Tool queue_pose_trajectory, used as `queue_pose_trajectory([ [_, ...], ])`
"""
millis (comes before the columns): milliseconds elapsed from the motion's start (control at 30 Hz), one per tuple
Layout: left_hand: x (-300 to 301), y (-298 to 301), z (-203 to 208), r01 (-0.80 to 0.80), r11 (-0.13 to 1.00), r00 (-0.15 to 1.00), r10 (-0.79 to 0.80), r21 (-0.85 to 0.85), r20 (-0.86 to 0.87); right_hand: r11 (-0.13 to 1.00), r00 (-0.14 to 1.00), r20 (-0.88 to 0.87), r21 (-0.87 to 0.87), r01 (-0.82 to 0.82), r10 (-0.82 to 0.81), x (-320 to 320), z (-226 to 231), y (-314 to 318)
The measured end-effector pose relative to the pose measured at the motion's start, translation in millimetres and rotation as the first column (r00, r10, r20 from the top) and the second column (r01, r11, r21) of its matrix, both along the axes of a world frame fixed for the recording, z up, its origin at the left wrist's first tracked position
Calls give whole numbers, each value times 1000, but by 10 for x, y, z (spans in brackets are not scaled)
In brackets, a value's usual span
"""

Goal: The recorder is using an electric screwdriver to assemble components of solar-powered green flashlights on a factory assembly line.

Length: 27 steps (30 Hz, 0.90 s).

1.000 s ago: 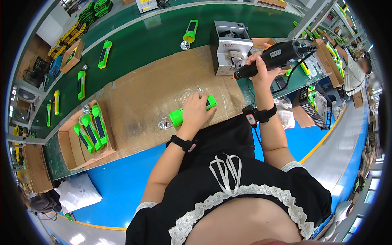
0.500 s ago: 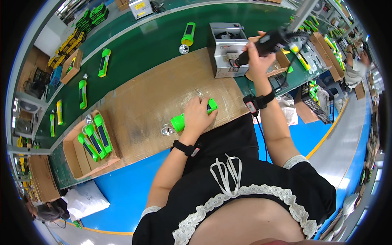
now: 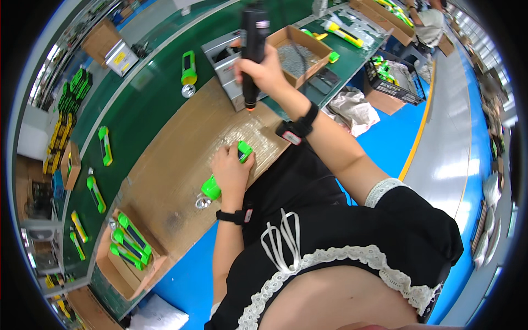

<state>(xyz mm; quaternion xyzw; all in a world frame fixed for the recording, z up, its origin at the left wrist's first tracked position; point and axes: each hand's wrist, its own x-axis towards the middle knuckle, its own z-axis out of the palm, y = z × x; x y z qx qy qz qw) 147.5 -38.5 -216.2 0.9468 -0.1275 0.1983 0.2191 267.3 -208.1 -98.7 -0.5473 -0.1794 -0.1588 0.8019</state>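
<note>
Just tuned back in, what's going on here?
The person's left hand holds a green flashlight down on the cardboard sheet, a silver reflector at its near end. The right hand grips a black electric screwdriver, tip down and apart from the flashlight. To the left, an open carton holds more green flashlights.

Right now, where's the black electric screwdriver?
In the head view, the screwdriver is at top centre, in the right hand, near the grey machine.
</note>
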Motion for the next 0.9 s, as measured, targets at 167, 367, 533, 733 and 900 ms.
queue_pose_trajectory([
  [167, -4, -1, 48, 30, 999, 999, -31, -46, -37, 999, 994, 99, 1, 53, -53, -425, -151, 23],
  [367, 23, 74, 26, 38, 997, 998, -41, -64, -48, 999, 996, 95, -35, 5, -1, -685, -226, 103],
  [533, 20, 96, 30, 31, 996, 998, -36, -88, -55, 997, 993, 85, 5, -79, 79, -788, -332, 174],
  [733, 6, 107, -12, 43, 995, 997, -49, -92, -65, 993, 987, 108, -15, -117, 118, -876, -408, 237],
  [900, -16, 105, -16, 45, 994, 997, -50, -98, -57, 992, 987, 103, -38, -119, 123, -908, -429, 242],
])
